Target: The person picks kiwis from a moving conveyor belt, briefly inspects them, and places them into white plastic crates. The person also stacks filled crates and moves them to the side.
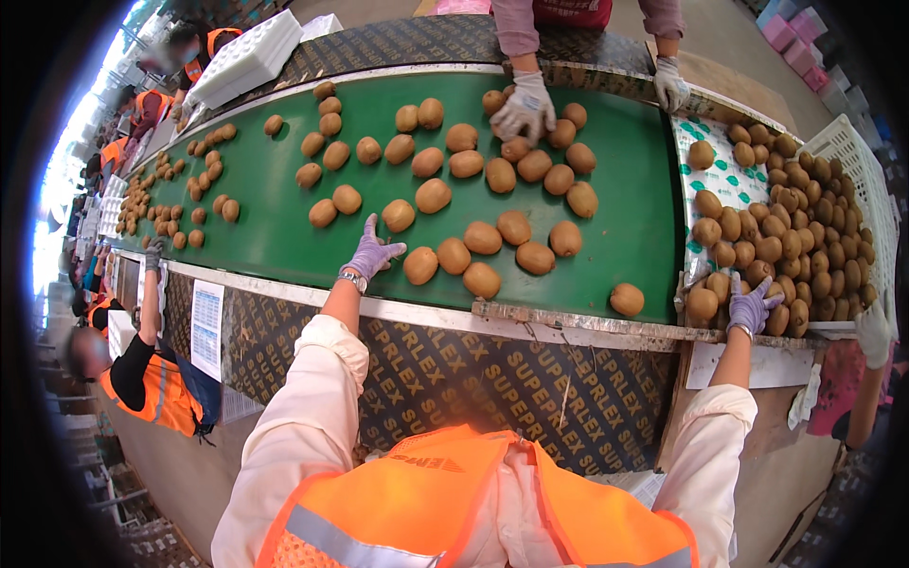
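Observation:
My left hand (371,254), in a purple glove with a wristwatch above it, is spread over the near side of the green conveyor belt (284,245). It holds nothing; a kiwifruit (398,215) lies just beyond its fingers and another (420,265) to its right. My right hand (754,307), also purple-gloved, rests with fingers spread against the near edge of a pile of kiwifruit (788,241) at the belt's right end. Whether it grips a fruit cannot be told. Many loose kiwifruit are scattered along the belt.
Across the belt, a co-worker's white-gloved hand (527,110) touches kiwifruit; the other (670,84) rests on the rim. A white plastic crate (852,153) is tipped behind the pile, a gloved hand (873,334) at its corner. Co-workers in orange vests and white foam trays (248,57) are left.

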The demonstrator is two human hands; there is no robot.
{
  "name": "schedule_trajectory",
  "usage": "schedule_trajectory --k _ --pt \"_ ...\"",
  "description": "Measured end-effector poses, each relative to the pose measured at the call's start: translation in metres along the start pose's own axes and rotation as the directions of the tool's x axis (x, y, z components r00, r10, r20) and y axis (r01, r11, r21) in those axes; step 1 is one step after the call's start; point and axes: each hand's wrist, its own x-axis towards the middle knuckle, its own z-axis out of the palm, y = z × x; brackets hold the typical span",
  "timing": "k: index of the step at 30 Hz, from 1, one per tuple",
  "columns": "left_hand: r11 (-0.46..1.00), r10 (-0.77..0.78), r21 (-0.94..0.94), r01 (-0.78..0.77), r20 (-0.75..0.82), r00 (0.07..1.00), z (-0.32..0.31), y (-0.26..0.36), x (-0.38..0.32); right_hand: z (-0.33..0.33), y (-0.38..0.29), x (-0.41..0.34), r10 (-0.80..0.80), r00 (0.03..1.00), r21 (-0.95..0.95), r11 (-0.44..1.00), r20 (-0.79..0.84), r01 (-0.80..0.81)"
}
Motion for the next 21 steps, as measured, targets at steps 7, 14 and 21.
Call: schedule_trajectory --k 7,14,21 --pt "0.945 0.13 0.316 -0.087 -0.116 0.985 -0.012 0.001 0.005 0.023 -0.053 -0.026 0.143 0.988 0.165 0.975 0.054 -0.15" --pt "0.976 0.157 0.185 -0.119 -0.204 0.966 -0.005 0.028 0.013 0.036 -0.123 -0.139 -0.472 0.738 0.473 0.849 0.482 0.235" --pt "0.983 0.155 -0.026 -0.182 -0.408 0.9 -0.021 -0.018 0.06 -0.026 -0.178 -0.255 -0.878 0.456 0.948 0.257 0.147 0.188"
